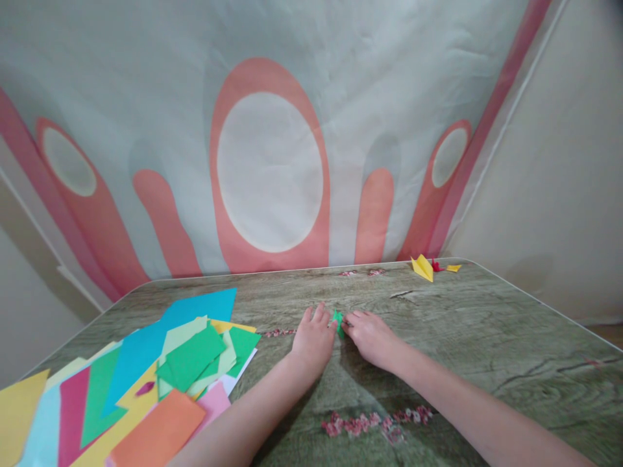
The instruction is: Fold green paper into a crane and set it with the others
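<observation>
A small green folded paper piece (338, 319) stands between my two hands at the middle of the table; its exact shape is partly hidden by my fingers. My left hand (314, 338) rests on the tabletop with its fingers stretched forward and apart, the thumb touching the piece's left side. On the other side, my right hand (374, 338) has curled fingers, with thumb and forefinger pinching the piece's right edge.
Coloured paper sheets (189, 353) lie in a spread pile at left, with a small dark pink folded piece (145, 388) on top. Yellow folded paper (422, 267), a red folded piece (437, 265) and a small yellow-orange one (453, 268) sit at the table's far right edge. A printed curtain (341, 130) hangs behind.
</observation>
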Motion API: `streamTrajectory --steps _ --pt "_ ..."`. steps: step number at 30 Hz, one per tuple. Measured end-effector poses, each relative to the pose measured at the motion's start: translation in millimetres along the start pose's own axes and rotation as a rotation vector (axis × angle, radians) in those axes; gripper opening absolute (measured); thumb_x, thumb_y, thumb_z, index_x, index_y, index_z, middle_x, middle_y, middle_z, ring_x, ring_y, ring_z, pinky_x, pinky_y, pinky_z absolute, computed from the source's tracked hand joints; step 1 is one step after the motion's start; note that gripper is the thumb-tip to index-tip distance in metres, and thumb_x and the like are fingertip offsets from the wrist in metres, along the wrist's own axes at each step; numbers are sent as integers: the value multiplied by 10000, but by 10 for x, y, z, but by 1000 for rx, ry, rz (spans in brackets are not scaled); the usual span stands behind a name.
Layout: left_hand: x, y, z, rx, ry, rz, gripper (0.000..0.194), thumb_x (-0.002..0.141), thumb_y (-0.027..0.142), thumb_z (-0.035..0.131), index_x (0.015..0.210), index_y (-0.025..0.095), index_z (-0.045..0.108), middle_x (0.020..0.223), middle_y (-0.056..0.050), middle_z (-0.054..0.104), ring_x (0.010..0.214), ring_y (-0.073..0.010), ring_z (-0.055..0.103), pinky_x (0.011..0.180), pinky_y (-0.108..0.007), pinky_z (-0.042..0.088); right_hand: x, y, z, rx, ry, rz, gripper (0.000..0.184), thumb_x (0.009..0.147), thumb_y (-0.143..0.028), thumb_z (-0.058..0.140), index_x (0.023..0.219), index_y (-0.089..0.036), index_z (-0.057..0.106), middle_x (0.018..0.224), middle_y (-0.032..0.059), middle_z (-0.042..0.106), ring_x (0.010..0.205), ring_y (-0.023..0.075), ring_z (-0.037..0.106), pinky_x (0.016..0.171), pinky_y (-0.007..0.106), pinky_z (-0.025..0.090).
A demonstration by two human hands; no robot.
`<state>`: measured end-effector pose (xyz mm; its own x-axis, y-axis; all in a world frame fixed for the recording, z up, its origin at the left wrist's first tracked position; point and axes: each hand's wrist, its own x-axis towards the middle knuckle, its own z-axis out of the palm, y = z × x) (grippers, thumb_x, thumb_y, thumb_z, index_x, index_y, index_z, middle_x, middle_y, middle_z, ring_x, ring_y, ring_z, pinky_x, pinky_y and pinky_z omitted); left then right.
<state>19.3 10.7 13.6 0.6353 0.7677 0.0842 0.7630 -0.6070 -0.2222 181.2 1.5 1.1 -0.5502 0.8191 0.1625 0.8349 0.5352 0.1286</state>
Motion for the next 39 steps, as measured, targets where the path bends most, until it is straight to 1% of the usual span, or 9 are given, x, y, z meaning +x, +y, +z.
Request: streamTrajectory --steps 5,8,11,16,19,22,27,31,39 --pt "9 -21 8 17 -2 18 309 880 183 390 1130 183 571 1179 -118 563 1258 -259 354 1003 -440 304 -9 11 -1 34 -2 -3 272 906 -143 370 920 -140 642 891 94 609 871 206 522 733 314 381" --pt "11 -29 23 27 13 23 300 879 176 393 1117 174 576 1173 -117 567 1248 -255 368 997 -427 316 -36 33 70 71 66 9 266 903 -149 380 965 -154 639 937 95 605 896 200 511 767 308 386" --pt "4 -36 40 29 26 50 305 878 165 397 1130 169 568 1169 -111 570 1245 -248 371 1000 -414 318 -56 54 157 125 135 9 255 888 -133 408 990 -174 637 974 77 604 916 188 497 801 294 383" --pt "-11 -46 58 30 34 59 320 880 174 408 1165 170 551 1155 -106 579 1232 -246 384 1003 -407 313 -48 41 214 134 185 44 271 893 -145 410 1092 -169 592 932 74 607 890 189 487 795 296 386" --pt "-11 -41 65 39 32 58 327 872 177 425 1176 165 544 1151 -107 581 1220 -247 395 1002 -405 312 -31 16 188 96 166 52 286 896 -161 414 1134 -196 568 932 71 589 885 196 477 785 309 381" --pt "-8 -39 70 38 35 63 324 867 177 434 1171 163 543 1142 -109 585 1216 -243 396 1000 -407 309 -7 -2 134 54 124 73 280 897 -168 414 1121 -219 573 964 73 564 908 207 465 779 322 372" --pt "1 -39 58 13 27 58 308 875 170 417 1151 160 552 1136 -116 587 1214 -245 398 999 -415 300 56 -11 28 54 29 101 274 919 -187 367 1084 -220 583 1006 80 543 927 206 462 764 320 362" --pt "15 -19 36 4 14 51 294 872 155 415 1125 138 564 1110 -129 594 1203 -250 404 991 -411 301 103 -11 -14 60 -28 132 277 926 -204 353 1082 -216 582 1029 85 536 950 211 460 756 319 357" --pt "13 -22 2 -17 -14 37 285 870 150 410 1111 141 561 1121 -130 581 1204 -251 401 985 -409 302 115 18 14 45 -24 122 292 933 -234 344 1120 -218 567 1040 85 532 955 213 458 767 318 349"
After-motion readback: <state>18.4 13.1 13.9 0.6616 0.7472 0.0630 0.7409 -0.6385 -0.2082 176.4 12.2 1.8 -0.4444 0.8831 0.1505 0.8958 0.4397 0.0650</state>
